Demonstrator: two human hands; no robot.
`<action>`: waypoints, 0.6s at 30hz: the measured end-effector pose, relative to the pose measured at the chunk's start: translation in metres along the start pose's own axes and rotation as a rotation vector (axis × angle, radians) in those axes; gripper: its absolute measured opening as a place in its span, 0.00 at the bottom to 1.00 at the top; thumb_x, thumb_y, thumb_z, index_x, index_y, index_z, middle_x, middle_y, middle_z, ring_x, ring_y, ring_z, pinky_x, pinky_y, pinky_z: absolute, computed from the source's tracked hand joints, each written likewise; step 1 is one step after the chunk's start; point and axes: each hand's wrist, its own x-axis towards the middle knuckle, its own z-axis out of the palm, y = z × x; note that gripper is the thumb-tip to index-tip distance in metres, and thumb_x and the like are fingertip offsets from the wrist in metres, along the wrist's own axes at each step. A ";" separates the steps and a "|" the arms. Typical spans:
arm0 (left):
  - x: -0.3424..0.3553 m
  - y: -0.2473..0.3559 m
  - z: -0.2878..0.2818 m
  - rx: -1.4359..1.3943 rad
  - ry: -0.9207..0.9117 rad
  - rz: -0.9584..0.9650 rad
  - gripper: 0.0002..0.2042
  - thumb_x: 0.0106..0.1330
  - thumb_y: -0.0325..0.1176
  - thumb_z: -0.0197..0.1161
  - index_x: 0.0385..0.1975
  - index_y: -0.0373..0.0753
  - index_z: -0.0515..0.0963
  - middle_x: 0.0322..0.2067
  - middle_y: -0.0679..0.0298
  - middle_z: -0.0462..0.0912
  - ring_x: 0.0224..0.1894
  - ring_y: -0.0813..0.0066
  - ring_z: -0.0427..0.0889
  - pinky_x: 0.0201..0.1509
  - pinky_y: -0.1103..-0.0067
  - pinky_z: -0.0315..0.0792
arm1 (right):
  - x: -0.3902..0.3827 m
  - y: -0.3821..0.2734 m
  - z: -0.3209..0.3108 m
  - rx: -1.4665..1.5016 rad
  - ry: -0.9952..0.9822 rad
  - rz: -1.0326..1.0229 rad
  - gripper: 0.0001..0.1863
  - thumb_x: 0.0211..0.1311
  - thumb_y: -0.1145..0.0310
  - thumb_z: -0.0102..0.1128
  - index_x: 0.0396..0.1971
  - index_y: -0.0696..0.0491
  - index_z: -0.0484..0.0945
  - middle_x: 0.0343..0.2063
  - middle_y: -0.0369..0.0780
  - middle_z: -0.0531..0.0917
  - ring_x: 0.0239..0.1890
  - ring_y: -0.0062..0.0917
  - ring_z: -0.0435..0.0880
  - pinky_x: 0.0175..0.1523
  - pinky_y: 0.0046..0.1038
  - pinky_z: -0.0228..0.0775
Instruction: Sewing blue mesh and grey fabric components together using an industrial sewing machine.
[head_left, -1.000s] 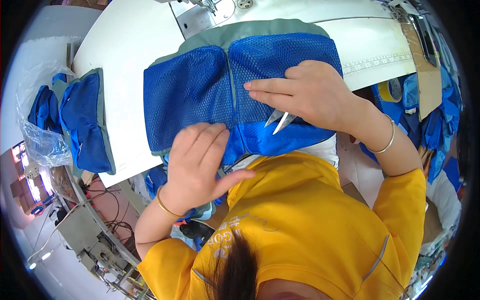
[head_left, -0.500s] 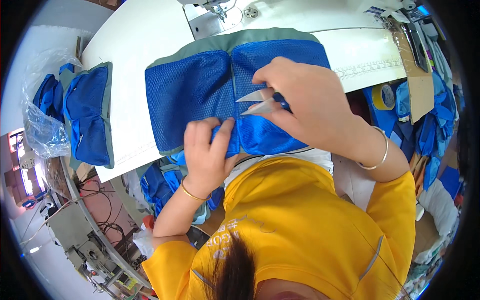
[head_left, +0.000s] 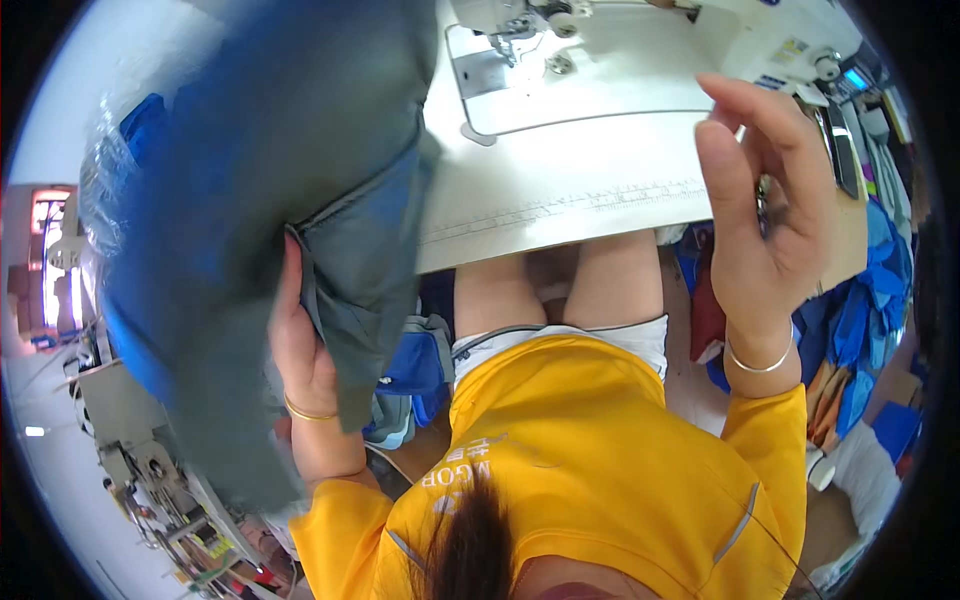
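Over the white tabletop [head_left: 570,165], I see the left hand [head_left: 303,350] gripping cloth [head_left: 375,260]; one-handed, it could slip. The right hand [head_left: 782,245] half-curls, contents unclear.

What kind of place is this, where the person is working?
Most likely a sewing workshop: a sewing machine stands on a white table marked with a ruler scale, the left hand holds a green and blue fabric piece, and more blue cloth is heaped at the right.

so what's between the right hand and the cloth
In the head view, the white tabletop with its printed ruler strip shows between the right hand and the cloth.
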 end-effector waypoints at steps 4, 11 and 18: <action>-0.024 -0.022 0.006 0.103 -0.050 0.120 0.28 0.79 0.51 0.51 0.69 0.36 0.68 0.67 0.54 0.72 0.65 0.57 0.76 0.71 0.61 0.68 | -0.001 -0.023 0.009 0.086 -0.157 -0.122 0.12 0.65 0.78 0.65 0.48 0.59 0.82 0.39 0.38 0.82 0.30 0.15 0.75 0.33 0.13 0.61; -0.034 -0.057 -0.028 -0.005 -0.086 -0.034 0.28 0.74 0.46 0.61 0.66 0.34 0.70 0.60 0.52 0.78 0.60 0.59 0.80 0.67 0.64 0.72 | -0.054 -0.027 0.070 0.128 -0.531 -0.279 0.16 0.56 0.66 0.73 0.45 0.51 0.85 0.41 0.37 0.87 0.29 0.29 0.85 0.31 0.27 0.75; -0.016 -0.068 -0.037 0.399 0.012 -0.045 0.17 0.61 0.19 0.69 0.51 0.32 0.80 0.46 0.58 0.87 0.46 0.69 0.86 0.56 0.72 0.79 | -0.087 -0.024 0.079 0.014 -0.496 -0.133 0.17 0.55 0.66 0.72 0.45 0.51 0.83 0.41 0.33 0.82 0.30 0.26 0.82 0.32 0.28 0.73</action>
